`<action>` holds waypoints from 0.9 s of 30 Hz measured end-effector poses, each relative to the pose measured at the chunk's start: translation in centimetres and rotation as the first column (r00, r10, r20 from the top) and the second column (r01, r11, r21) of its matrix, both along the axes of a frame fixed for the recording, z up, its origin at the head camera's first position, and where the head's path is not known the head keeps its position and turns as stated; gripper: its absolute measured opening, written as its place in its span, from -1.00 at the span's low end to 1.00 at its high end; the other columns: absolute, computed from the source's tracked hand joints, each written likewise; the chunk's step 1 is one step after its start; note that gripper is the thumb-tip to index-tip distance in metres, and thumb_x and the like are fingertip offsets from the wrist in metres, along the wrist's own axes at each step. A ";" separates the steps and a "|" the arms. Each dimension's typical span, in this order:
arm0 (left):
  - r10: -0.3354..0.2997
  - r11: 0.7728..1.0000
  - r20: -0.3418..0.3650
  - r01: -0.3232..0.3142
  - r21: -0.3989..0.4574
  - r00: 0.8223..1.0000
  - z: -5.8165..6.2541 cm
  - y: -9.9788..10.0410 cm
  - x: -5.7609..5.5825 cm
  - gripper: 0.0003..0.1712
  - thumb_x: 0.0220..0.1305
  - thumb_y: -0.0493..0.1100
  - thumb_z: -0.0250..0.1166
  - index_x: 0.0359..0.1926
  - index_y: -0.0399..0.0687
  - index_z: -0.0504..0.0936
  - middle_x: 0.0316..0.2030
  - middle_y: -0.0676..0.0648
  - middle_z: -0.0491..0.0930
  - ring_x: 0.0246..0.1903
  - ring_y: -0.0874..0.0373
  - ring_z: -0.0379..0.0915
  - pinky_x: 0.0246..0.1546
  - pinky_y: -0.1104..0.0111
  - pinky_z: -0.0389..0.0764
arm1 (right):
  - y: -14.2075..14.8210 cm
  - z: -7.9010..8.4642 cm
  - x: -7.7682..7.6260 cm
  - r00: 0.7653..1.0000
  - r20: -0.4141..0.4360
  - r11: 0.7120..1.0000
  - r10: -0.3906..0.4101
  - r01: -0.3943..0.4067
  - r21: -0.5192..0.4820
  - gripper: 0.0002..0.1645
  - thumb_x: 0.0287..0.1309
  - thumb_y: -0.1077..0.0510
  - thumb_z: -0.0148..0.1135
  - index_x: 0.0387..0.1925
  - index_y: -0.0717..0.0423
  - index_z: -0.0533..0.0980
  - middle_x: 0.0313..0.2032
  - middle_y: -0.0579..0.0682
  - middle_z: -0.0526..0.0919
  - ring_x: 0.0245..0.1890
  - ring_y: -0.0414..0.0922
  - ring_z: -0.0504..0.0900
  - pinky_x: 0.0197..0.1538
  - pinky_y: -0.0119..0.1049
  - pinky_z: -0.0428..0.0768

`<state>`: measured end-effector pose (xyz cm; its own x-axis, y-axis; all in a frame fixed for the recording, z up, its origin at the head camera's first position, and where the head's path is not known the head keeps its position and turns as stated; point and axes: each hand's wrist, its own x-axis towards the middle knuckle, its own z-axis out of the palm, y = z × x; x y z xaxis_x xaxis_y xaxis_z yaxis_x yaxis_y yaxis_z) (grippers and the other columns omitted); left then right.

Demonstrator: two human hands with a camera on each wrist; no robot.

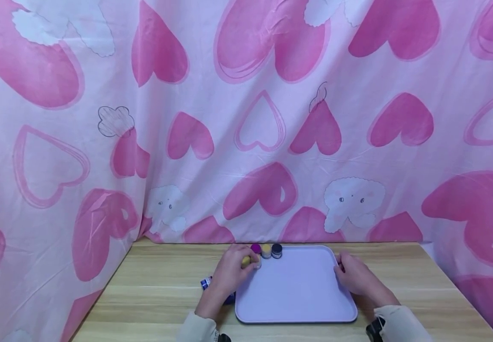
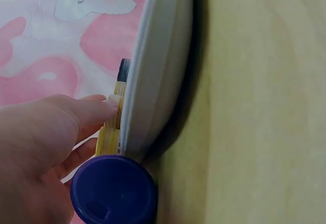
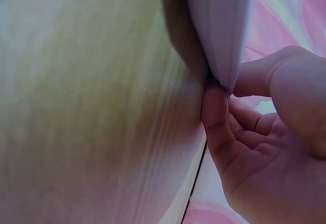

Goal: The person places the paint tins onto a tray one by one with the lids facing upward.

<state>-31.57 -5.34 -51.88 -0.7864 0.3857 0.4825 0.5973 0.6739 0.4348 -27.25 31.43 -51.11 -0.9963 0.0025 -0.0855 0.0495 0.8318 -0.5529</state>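
Observation:
My left hand (image 1: 232, 270) is over the far left corner of a pale lilac tray (image 1: 295, 294), its thumb and fingers pinching a small yellow-lidded jar (image 1: 246, 261). The left wrist view shows that thumb against the jar, close beside the tray wall. Three more small jars stand at the tray's far edge: one with a magenta lid (image 1: 256, 248), one with a yellow lid (image 1: 266, 250) and one with a black lid (image 1: 276, 250). On the right, my right hand (image 1: 356, 274) grips the tray's rim, thumb above and a finger beneath in the right wrist view.
Left of the tray, a blue-lidded jar (image 2: 113, 191) stands partly behind the left forearm, near a blue-and-white item (image 1: 205, 283). The wooden table (image 1: 156, 294) ends at a pink heart-patterned curtain (image 1: 263, 185) at the back and left.

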 end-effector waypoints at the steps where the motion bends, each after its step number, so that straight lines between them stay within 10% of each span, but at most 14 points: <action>1: 0.006 1.000 0.003 -0.006 -0.002 1.000 0.0 0.0 0.0 -0.87 0.22 -0.18 0.64 -0.31 0.09 0.82 -0.14 0.07 0.81 0.02 0.08 0.69 0.15 0.18 0.73 | 0.0 0.0 0.0 1.000 0.002 1.000 -0.002 0.002 0.000 -0.81 0.54 0.23 0.19 0.04 0.29 0.49 -0.33 0.02 0.55 -0.32 -0.10 0.52 -0.26 -0.26 0.60; 19: -0.005 1.000 -0.047 0.006 0.009 0.999 0.7 -0.1 0.1 -0.82 0.18 -0.31 0.63 -0.30 0.05 0.82 -0.19 0.05 0.82 -0.02 0.08 0.74 0.52 -0.15 0.45 | -0.1 0.1 0.0 1.000 0.004 1.000 -0.004 0.004 -0.001 -0.85 0.54 0.23 0.21 -0.01 0.25 0.49 -0.33 0.02 0.55 -0.33 -0.10 0.52 -0.27 -0.26 0.60; 27: 0.049 0.999 -0.019 -0.049 -0.003 0.999 1.4 -1.1 0.4 -0.87 0.23 -0.24 0.60 -0.26 0.10 0.84 -0.17 0.09 0.80 -0.10 0.17 0.64 0.01 0.24 0.74 | 0.0 0.1 -0.1 1.000 0.017 1.000 -0.010 0.010 -0.020 -0.82 0.55 0.23 0.20 0.03 0.26 0.49 -0.32 0.02 0.56 -0.32 -0.10 0.53 -0.28 -0.28 0.61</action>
